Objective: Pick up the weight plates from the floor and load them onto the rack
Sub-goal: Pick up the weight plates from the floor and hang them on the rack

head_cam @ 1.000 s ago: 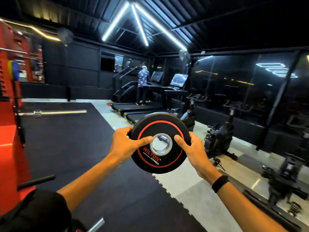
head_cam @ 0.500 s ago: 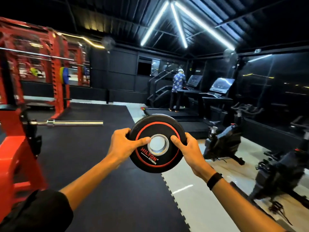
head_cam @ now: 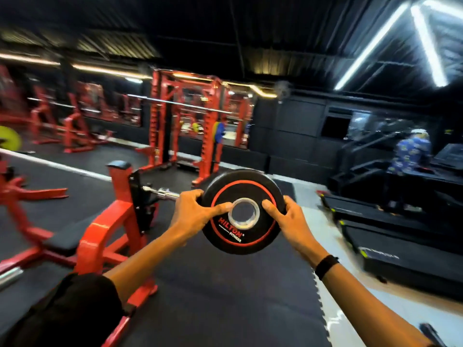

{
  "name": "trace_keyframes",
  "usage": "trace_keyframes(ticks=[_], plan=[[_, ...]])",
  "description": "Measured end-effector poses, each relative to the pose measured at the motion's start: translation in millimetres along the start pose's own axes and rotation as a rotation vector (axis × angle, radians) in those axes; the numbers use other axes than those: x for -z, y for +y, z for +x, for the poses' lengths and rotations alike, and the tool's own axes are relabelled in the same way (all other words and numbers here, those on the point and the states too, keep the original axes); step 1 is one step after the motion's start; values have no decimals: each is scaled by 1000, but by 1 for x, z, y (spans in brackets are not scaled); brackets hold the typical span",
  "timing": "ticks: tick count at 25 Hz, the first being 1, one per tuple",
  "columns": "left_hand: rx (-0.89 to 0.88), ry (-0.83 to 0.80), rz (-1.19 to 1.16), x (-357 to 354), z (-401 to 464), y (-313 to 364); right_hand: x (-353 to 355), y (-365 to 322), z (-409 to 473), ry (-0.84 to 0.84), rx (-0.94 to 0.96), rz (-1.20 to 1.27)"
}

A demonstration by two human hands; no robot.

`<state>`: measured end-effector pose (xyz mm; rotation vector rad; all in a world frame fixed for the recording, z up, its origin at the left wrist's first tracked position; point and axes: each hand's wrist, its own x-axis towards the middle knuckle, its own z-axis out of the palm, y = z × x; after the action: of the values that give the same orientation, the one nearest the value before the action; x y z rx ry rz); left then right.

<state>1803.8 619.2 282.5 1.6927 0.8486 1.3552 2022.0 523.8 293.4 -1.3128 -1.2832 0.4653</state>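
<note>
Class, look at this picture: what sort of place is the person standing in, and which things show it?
A gym: red lifting racks, a treadmill, and a black weight plate held in both hands.

Both forearms are bare from elbow to wrist. The left hand (head_cam: 194, 216) and right hand (head_cam: 290, 222) carry no gloves or rings that can be made out. A black band (head_cam: 325, 266), plain and matte, encircles the right wrist. A loose black sleeve (head_cam: 75, 306) covers the left upper arm, ending near the elbow.
</note>
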Motion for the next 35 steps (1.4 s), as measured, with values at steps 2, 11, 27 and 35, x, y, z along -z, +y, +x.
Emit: trace_keyframes(ticks=[2,11,27,35], plan=[[26,108,50,14,31,-16,-25,13,54,-127,39,36],[51,651,282,148,139,-64,-242,31,263,-534,205,366],[166,1401,859,335,149,-131,-660,6,326,-1404,189,828],[317,1752,1054,389,185,-160,-789,-26,337,-1783,219,901]])
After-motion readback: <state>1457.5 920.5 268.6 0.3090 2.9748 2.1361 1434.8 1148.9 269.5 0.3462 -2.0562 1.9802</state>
